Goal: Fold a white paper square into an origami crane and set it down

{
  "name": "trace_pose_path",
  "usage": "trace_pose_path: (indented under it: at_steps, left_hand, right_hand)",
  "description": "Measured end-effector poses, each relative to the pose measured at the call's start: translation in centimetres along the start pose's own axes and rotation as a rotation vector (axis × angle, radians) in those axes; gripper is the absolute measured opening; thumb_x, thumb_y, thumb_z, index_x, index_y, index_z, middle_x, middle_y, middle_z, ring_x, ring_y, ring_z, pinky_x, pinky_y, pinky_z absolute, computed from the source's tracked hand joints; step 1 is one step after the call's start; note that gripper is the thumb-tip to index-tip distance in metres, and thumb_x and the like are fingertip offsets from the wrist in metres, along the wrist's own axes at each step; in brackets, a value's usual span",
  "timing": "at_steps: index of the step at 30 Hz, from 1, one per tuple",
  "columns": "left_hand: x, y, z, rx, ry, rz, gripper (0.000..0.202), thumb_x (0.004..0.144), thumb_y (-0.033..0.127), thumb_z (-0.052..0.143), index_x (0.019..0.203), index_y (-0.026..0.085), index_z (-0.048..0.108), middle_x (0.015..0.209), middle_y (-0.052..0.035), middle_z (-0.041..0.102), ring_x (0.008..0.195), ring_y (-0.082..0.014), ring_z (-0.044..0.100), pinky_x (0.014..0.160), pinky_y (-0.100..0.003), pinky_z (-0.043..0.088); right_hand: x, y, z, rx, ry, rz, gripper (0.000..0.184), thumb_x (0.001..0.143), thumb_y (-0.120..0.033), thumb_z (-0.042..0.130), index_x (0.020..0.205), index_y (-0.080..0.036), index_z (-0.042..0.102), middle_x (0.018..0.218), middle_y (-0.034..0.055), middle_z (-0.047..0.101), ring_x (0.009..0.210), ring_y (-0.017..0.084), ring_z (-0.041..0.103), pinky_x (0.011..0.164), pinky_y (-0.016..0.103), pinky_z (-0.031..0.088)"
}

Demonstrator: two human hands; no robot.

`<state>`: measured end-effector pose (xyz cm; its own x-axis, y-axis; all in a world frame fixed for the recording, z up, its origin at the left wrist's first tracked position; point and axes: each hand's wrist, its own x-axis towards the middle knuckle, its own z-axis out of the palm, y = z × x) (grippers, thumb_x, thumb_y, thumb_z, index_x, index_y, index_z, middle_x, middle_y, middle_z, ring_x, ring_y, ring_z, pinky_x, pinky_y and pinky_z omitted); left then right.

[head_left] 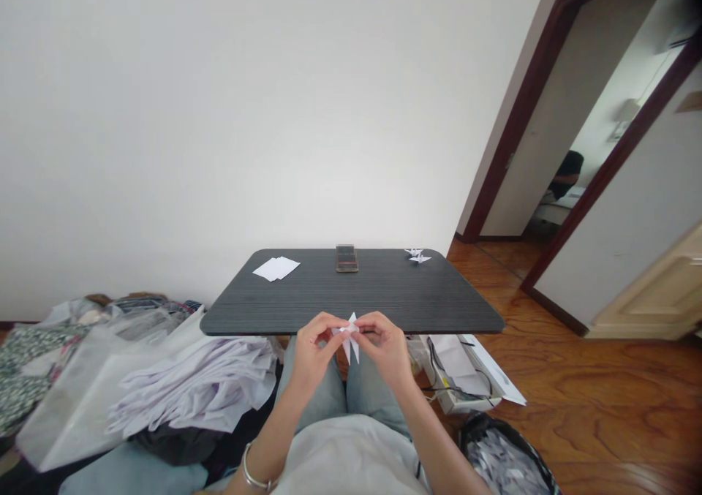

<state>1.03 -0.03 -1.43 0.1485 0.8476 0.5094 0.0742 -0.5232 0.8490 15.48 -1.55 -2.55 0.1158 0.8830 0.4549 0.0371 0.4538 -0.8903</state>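
A small piece of folded white paper (349, 328) is pinched between my two hands at the near edge of the dark table (307, 301). It has one point facing up and two narrow points hanging down. My left hand (318, 335) is closed on its left side, thumb and forefinger together. On the right side my right hand (384, 340) grips it the same way. Two folded paper cranes (420, 259) sit at the table's far right corner. Several white paper sheets (276, 267) lie at the far left.
A phone (346, 258) lies at the table's back edge by the wall. White cloth (202, 382) and plastic bags are heaped on the left. To the right on the wooden floor stand a white box (466, 389) with cables and a black-lined bin (504, 458) of paper scraps.
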Motion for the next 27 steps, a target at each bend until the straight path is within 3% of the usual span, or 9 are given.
trace_pose_path:
  at_steps: [4,7,17,22,27]
  left_hand:
    - [-0.2,0.0,0.3,-0.067,0.068,-0.01,0.009,0.075,0.025,0.064,0.078,0.018,0.069,0.077,-0.0026,0.062,0.061,-0.0116,0.052,0.053,-0.021,0.04]
    - [-0.3,0.1,0.5,-0.109,0.099,-0.016,0.009,0.076,0.025,0.063,0.079,0.018,0.068,0.079,-0.0025,0.061,0.061,-0.011,0.052,0.051,-0.02,0.042]
    - [-0.5,0.6,1.0,-0.136,0.218,-0.057,0.01,0.076,0.027,0.062,0.077,0.018,0.067,0.075,-0.0016,0.061,0.065,-0.0127,0.055,0.051,-0.019,0.046]
    - [-0.6,0.1,1.1,-0.136,0.195,-0.032,0.011,0.076,0.027,0.062,0.077,0.017,0.066,0.078,-0.0024,0.062,0.067,-0.0131,0.056,0.051,-0.019,0.047]
    - [-0.7,0.1,1.1,-0.034,0.153,0.01,0.012,0.078,0.027,0.059,0.078,0.016,0.065,0.08,-0.0036,0.062,0.069,-0.014,0.057,0.054,-0.021,0.047]
  right_hand:
    - [-0.2,-0.1,0.5,0.117,0.092,0.073,0.023,0.068,-0.023,0.069,0.088,-0.021,0.059,0.093,0.0039,0.056,0.069,0.014,0.06,0.056,0.024,0.052]
    - [-0.3,0.0,0.7,0.154,0.079,0.132,0.027,0.069,-0.025,0.068,0.093,-0.021,0.056,0.09,0.0035,0.056,0.066,0.014,0.06,0.054,0.024,0.051]
    - [-0.7,-0.3,0.8,-0.013,0.025,0.112,0.031,0.072,-0.025,0.064,0.101,-0.02,0.054,0.08,0.0009,0.054,0.062,0.012,0.055,0.05,0.021,0.047]
    - [-0.8,-0.4,1.2,0.05,0.04,0.109,0.032,0.074,-0.025,0.062,0.103,-0.021,0.05,0.08,-0.0008,0.051,0.056,0.01,0.054,0.044,0.019,0.044]
    - [-0.9,-0.2,1.3,0.049,0.126,0.069,0.022,0.075,-0.023,0.06,0.096,-0.02,0.053,0.075,-0.0007,0.053,0.06,0.012,0.055,0.047,0.019,0.045]
